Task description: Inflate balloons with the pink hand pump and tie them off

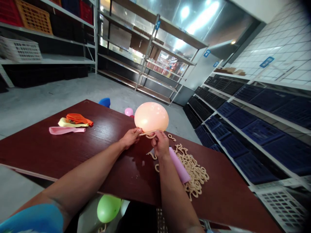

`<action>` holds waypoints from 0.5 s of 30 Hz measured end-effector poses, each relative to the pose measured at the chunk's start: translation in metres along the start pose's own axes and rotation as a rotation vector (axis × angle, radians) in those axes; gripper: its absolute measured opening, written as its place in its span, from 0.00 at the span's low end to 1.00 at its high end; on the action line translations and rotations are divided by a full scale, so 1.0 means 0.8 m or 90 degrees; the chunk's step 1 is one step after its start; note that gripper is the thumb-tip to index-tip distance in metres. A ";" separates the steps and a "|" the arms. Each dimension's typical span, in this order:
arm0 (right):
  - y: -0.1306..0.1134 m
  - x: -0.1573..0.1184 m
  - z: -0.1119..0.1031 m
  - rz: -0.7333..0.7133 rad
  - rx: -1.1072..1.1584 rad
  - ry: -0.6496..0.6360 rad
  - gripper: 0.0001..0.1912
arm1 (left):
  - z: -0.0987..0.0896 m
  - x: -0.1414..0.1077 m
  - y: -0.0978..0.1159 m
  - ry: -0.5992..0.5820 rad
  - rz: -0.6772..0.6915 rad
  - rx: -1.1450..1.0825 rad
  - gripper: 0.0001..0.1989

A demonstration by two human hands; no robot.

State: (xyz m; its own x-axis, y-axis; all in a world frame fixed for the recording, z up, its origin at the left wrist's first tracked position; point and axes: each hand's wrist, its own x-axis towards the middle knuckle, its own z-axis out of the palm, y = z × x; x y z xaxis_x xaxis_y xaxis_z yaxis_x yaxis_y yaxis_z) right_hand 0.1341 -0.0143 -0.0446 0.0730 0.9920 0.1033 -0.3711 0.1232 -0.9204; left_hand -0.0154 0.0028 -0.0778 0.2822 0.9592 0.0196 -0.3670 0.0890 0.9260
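Observation:
A peach inflated balloon (151,116) stands above the table, just beyond both hands. Below it a beige cord (148,133) runs between my fingers, with a slack curl near the right side. My left hand (132,137) is closed, pinching the cord's left end at the balloon's underside. My right hand (160,141) is closed too, its thumb and fingers gripping the cord's other end. The balloon's neck is hidden by the fingers and cord. Beside my right wrist lie a purple cylinder (179,165) and a heap of curly beige cords (196,174).
On the dark red-brown table (104,142), flat balloons in orange (79,118), yellow (70,123) and pink (65,130) lie at left. A green balloon (109,208) is below the near edge. Shelves with dark blue crates (259,132) line the right side.

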 end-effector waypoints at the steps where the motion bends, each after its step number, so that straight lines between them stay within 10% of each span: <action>1: -0.001 0.002 0.000 0.013 0.010 0.009 0.12 | -0.001 0.000 0.000 -0.005 0.011 0.037 0.19; 8: -0.007 0.008 -0.001 0.076 0.014 0.033 0.14 | -0.009 0.002 0.003 -0.065 0.111 0.328 0.20; 15: -0.031 0.001 0.032 0.087 -0.089 -0.069 0.14 | -0.014 0.006 0.012 0.118 0.139 0.660 0.18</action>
State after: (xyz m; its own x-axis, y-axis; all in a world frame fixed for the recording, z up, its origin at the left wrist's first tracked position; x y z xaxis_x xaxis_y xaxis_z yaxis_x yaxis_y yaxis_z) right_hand 0.1200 -0.0162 -0.0121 -0.0717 0.9974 0.0074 -0.2386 -0.0099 -0.9711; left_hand -0.0272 0.0110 -0.0728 0.1305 0.9602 0.2468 0.5619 -0.2767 0.7795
